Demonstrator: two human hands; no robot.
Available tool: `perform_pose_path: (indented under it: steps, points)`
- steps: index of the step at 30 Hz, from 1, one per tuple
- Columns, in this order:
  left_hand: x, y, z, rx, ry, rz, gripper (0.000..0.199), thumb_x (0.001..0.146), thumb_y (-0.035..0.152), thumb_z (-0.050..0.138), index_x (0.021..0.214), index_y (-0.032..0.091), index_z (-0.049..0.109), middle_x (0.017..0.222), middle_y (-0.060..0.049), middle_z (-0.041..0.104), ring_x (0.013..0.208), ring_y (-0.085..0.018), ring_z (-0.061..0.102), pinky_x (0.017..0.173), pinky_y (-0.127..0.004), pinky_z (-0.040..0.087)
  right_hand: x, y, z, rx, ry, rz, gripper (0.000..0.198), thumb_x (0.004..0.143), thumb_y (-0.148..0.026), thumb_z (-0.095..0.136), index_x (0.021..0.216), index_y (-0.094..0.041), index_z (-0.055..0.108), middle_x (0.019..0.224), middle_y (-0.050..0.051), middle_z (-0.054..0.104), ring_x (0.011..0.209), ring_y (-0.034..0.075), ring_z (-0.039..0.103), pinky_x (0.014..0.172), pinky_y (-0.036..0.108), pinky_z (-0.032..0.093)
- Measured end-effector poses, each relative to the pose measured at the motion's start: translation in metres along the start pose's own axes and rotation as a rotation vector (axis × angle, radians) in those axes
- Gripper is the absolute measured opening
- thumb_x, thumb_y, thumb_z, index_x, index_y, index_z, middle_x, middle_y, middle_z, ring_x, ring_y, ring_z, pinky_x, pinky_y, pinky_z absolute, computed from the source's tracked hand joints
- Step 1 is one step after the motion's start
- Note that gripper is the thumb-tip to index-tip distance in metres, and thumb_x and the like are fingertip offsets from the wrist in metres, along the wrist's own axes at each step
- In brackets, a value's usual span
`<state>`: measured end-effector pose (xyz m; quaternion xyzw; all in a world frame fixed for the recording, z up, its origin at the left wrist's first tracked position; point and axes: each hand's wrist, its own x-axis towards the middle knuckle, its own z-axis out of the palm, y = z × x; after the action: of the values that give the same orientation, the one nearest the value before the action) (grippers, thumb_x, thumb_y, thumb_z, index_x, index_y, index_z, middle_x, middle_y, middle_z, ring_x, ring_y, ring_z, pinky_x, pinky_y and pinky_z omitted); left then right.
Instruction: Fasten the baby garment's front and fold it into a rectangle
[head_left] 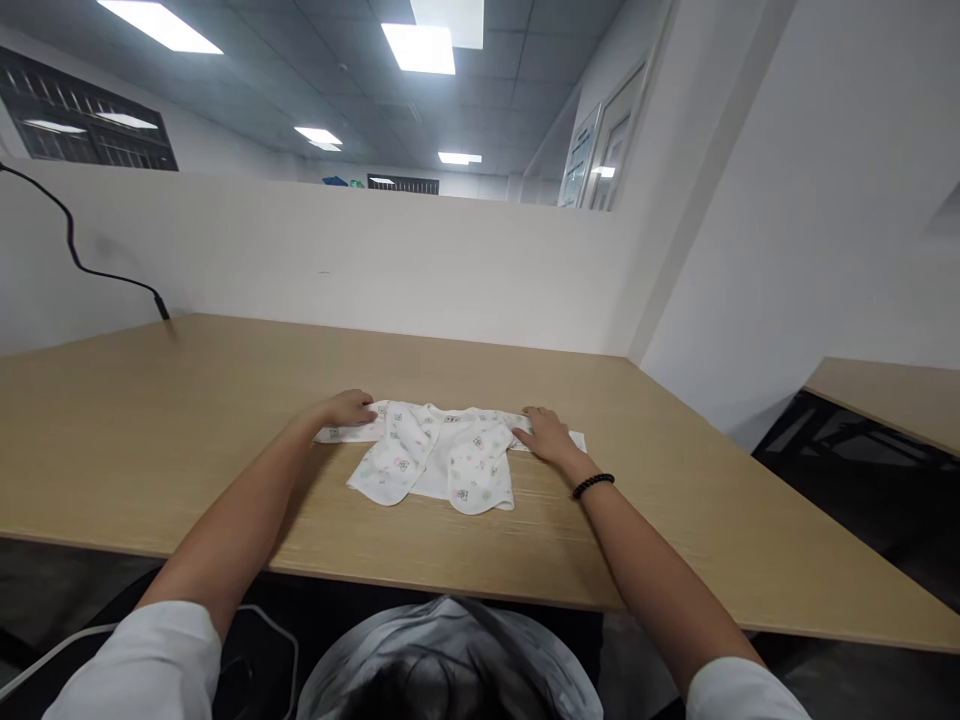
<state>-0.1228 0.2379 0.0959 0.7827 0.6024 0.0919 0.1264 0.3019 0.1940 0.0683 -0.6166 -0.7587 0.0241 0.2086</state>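
Note:
A small white baby shirt (480, 465) with a sparse coloured print lies spread on the wooden table (420, 550), its front parted and its sleeves stretched out to both sides. At the sleeve on the left is my left hand (346, 408), its fingers curled together on the fabric near the shoulder. My right hand (549, 436) rests on the opposite sleeve, palm down, with the thumb apart from the fingers. The cuff shows beyond that hand. A black bead bracelet (593, 486) circles my right wrist.
A white partition (405, 260) rises behind the table. On the left, a black flexible cable or stem (112, 275) comes down to the tabletop. Another wooden table (892, 400) with a dark frame stands to the right, past the white wall.

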Motion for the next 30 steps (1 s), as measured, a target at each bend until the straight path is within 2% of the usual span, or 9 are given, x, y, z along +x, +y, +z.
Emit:
perform_pose_path:
  steps: [5,9,13,15,18,21,25,27,30]
  points:
    - [-0.015,0.011,-0.017,-0.413,0.031,0.098,0.051,0.070,0.066,0.058,0.084,0.017,0.064,0.080,-0.005,0.067,0.073,-0.022,0.062,0.061,-0.027,0.046,0.008,0.018,-0.009,0.057,-0.067,-0.014,0.009,0.085,-0.021,0.055,0.089,-0.015,0.061,0.094,0.010,0.066,0.083,0.019,0.056,0.073,0.027,0.039]
    - [-0.030,0.018,-0.029,-0.708,-0.162,0.142,0.053,0.069,0.060,0.068,0.102,0.018,0.065,0.094,-0.007,0.070,0.075,-0.021,0.064,0.062,-0.026,0.048,0.010,0.036,-0.029,0.247,-0.071,-0.101,0.008,0.078,-0.019,0.055,0.083,-0.016,0.060,0.084,0.004,0.064,0.074,0.015,0.053,0.067,0.024,0.038]
    - [-0.030,0.008,-0.027,-0.517,-0.349,0.131,0.050,0.052,0.041,0.081,0.095,0.020,0.069,0.093,-0.005,0.072,0.086,-0.026,0.065,0.068,-0.026,0.049,0.005,0.046,-0.038,0.187,-0.219,-0.116,0.022,0.064,-0.009,0.055,0.083,-0.015,0.063,0.083,0.003,0.063,0.073,0.016,0.054,0.065,0.024,0.038]
    - [-0.025,0.000,-0.022,-0.396,-0.335,0.081,0.048,0.043,0.033,0.081,0.087,0.019,0.069,0.085,-0.004,0.072,0.083,-0.027,0.065,0.066,-0.026,0.048,0.003,0.044,-0.037,0.109,-0.201,-0.102,0.030,0.060,-0.004,0.053,0.086,-0.015,0.064,0.089,0.006,0.065,0.081,0.017,0.056,0.071,0.025,0.039]
    - [-0.019,-0.009,-0.020,-0.336,-0.286,0.079,0.046,0.044,0.033,0.077,0.087,0.019,0.068,0.083,-0.004,0.071,0.080,-0.027,0.064,0.064,-0.026,0.047,0.002,0.034,-0.034,-0.024,-0.085,-0.076,0.031,0.065,-0.006,0.055,0.093,-0.015,0.065,0.100,0.010,0.064,0.096,0.022,0.055,0.081,0.029,0.039]
    - [-0.022,-0.006,-0.025,-0.416,-0.234,0.143,0.044,0.051,0.037,0.075,0.091,0.019,0.069,0.088,-0.004,0.070,0.082,-0.025,0.063,0.066,-0.025,0.047,0.000,0.015,-0.031,-0.081,0.049,-0.093,0.028,0.073,-0.010,0.057,0.099,-0.017,0.064,0.108,0.012,0.062,0.106,0.027,0.051,0.087,0.035,0.037]
    - [-0.032,0.000,-0.034,-0.665,-0.296,0.090,0.044,0.062,0.045,0.071,0.098,0.020,0.070,0.097,-0.007,0.072,0.087,-0.026,0.065,0.068,-0.026,0.050,-0.002,-0.036,-0.029,0.101,0.188,-0.257,0.022,0.081,-0.013,0.057,0.102,-0.018,0.062,0.109,0.011,0.061,0.108,0.026,0.051,0.093,0.037,0.037]
    - [-0.037,-0.002,-0.035,-0.745,-0.380,0.063,0.046,0.061,0.043,0.073,0.102,0.021,0.071,0.104,-0.008,0.072,0.093,-0.028,0.066,0.071,-0.027,0.051,-0.004,-0.076,-0.026,0.225,0.184,-0.404,0.016,0.086,-0.019,0.057,0.101,-0.018,0.060,0.107,0.010,0.062,0.104,0.023,0.054,0.093,0.036,0.037]
    - [-0.041,-0.014,-0.033,-0.812,-0.514,0.086,0.049,0.056,0.037,0.076,0.103,0.022,0.071,0.111,-0.009,0.071,0.104,-0.032,0.064,0.080,-0.031,0.052,-0.010,-0.143,-0.016,0.242,0.043,-0.627,0.016,0.090,-0.029,0.058,0.102,-0.019,0.060,0.103,0.008,0.064,0.098,0.022,0.056,0.087,0.035,0.039]
